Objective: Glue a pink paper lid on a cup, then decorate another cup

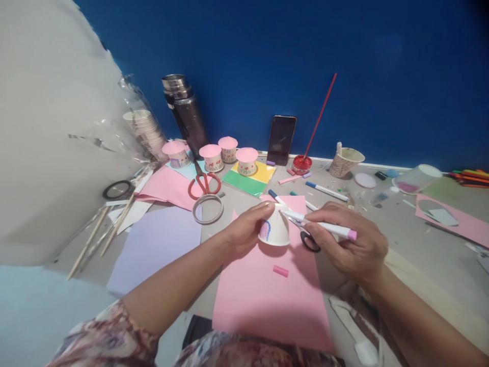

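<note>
My left hand grips a small white paper cup turned upside down, with a pink and blue arched shape drawn on its side. Between the fingers of my right hand is a white marker with a pink end, its tip touching or very close to the cup's wall. A pink marker cap lies on the pink paper sheet below. Partly hidden behind the marker are scissors with black handles.
Several small cups with pink cone roofs stand at the back, near red-handled scissors and a roll of tape. A dark flask, a phone and a red pot line the blue wall. Purple paper lies left.
</note>
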`<action>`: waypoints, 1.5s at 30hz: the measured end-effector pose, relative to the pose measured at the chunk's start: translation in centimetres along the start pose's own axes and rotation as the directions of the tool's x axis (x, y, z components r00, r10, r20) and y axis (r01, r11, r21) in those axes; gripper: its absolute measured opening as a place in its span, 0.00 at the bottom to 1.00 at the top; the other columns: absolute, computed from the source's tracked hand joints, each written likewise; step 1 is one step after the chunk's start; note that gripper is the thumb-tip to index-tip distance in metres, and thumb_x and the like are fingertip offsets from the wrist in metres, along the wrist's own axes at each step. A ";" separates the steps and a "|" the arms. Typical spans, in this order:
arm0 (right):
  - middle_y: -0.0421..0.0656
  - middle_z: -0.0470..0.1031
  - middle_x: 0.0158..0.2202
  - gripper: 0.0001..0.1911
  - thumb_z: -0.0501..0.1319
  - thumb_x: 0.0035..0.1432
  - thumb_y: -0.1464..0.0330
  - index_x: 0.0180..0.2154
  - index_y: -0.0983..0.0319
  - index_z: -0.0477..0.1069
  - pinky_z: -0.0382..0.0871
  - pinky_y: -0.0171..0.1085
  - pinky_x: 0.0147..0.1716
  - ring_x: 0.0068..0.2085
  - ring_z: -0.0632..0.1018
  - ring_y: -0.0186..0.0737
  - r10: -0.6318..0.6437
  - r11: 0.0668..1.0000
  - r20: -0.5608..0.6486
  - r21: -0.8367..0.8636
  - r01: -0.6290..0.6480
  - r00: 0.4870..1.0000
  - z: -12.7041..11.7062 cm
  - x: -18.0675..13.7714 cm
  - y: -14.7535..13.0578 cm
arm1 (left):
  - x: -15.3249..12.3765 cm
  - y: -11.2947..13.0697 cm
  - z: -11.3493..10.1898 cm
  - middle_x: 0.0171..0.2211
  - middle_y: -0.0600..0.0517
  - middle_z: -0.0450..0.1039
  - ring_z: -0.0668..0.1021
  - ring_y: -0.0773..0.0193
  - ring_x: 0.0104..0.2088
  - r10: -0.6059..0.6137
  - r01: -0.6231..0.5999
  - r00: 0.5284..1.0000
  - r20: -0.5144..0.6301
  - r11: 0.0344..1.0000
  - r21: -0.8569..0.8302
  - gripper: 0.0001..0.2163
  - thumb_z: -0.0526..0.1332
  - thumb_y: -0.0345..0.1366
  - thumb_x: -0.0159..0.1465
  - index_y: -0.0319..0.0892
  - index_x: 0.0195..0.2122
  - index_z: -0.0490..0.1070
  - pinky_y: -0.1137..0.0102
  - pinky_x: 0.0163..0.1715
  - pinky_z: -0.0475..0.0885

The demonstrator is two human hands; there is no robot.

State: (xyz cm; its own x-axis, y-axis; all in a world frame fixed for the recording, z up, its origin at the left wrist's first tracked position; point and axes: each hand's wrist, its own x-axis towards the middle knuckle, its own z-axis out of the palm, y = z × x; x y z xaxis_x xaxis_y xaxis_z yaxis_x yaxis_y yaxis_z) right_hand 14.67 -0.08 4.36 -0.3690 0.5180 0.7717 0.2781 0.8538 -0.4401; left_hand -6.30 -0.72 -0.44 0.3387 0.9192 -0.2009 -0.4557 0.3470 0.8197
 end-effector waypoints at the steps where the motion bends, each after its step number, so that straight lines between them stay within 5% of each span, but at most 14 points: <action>1: 0.40 0.82 0.29 0.09 0.66 0.61 0.79 0.38 0.59 0.78 0.71 0.38 0.29 0.27 0.78 0.37 0.001 1.000 0.000 0.001 -0.001 1.000 0.0 0.0 0.0 | 0.0 0.0 0.0 0.37 0.43 0.81 0.82 0.51 0.39 0.001 -0.001 1.000 0.001 1.000 -0.003 0.20 0.70 0.53 0.62 0.39 0.40 0.77 0.59 0.45 0.75; 15: 0.41 0.83 0.29 0.09 0.66 0.60 0.79 0.38 0.59 0.79 0.72 0.39 0.28 0.26 0.78 0.39 -0.005 1.000 -0.026 0.000 0.005 1.000 -0.2 0.3 -0.2 | 0.1 -0.1 -0.5 0.42 0.40 0.83 0.84 0.48 0.42 -0.075 0.079 0.997 0.027 0.984 -0.161 0.18 0.70 0.48 0.64 0.37 0.45 0.79 0.56 0.51 0.76; 45: 0.41 0.82 0.28 0.10 0.66 0.60 0.78 0.39 0.57 0.79 0.73 0.39 0.26 0.26 0.80 0.40 -0.027 1.000 -0.058 -0.002 0.027 0.998 -0.6 0.6 -0.5 | 0.2 0.0 -1.0 0.40 0.38 0.83 0.84 0.49 0.40 -0.081 0.105 0.989 0.126 0.975 -0.195 0.19 0.68 0.48 0.64 0.34 0.44 0.78 0.58 0.47 0.77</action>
State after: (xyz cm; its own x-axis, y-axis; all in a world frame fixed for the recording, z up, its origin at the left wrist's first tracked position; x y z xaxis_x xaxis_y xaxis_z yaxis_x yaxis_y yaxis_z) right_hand 14.89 -0.26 5.32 -0.3247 0.4905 0.8087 0.2695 0.8676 -0.4180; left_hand -7.02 -0.31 -0.99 0.4755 0.8572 -0.1978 -0.5692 0.4713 0.6737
